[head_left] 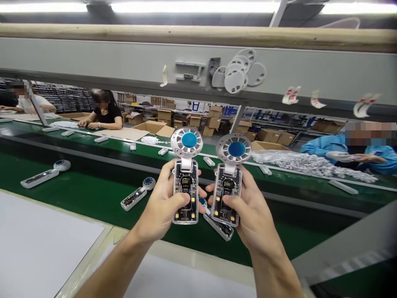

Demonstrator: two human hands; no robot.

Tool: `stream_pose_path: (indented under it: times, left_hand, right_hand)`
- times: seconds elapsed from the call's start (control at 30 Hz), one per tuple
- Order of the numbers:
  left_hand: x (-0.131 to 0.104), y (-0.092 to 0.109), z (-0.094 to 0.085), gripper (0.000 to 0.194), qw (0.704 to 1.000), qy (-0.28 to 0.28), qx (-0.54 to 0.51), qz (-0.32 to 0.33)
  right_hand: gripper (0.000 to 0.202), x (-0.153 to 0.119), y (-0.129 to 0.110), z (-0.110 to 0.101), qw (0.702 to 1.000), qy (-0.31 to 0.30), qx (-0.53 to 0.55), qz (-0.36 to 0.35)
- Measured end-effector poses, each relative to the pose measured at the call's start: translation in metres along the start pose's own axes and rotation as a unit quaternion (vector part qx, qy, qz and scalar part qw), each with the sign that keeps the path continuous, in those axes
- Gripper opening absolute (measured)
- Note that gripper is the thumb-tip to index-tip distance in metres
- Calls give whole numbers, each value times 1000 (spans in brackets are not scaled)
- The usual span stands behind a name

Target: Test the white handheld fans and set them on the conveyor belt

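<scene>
Two small handheld fans with clear bodies, dark circuit boards and blue-centred round heads are held upright side by side. My left hand [163, 200] is wrapped round the left fan [186, 182], its thumb on the front of the board. Around the right fan [228, 182] my right hand [251, 203] is closed, thumb also pressing the front. Behind and below them, a third fan [220, 227] lies on the green conveyor belt [99, 207]. Another fan [135, 198] rests on the belt to the left, and one more [43, 176] lies farther left.
White work surfaces [40, 240] border the belt's near side. Across it sit people, one in black [107, 114] and one in blue [328, 145], beside piles of small white parts [307, 163]. A grey beam [124, 58] spans above, and a metal post [350, 240] slants at right.
</scene>
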State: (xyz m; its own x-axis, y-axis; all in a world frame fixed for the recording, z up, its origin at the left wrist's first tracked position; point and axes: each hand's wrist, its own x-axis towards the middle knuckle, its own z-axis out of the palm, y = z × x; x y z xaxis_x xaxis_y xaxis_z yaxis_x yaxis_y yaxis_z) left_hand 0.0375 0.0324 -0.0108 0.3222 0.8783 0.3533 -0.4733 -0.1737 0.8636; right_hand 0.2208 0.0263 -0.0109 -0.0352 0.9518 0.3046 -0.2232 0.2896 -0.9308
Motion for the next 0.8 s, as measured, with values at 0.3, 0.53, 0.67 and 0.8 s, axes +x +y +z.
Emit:
stream_pose_path:
  times: [0.3,0.53,0.67,0.8]
  left_hand:
    - [3,-5,2,57,999,32,-15,-4]
    - [4,-3,2,56,998,34,-34,-26]
    - [2,-2,1,57,998,19,-47,-37]
    - [2,-3,1,56,998,28,-43,-24]
  right_hand:
    - [77,3,-2,-1,1000,-6,7,18]
    - [75,2,-7,-4,1000,26,10,8]
    - [77,0,-8,-7,1000,18,7,9]
    - [80,-1,-8,-11,1000,29,-11,1]
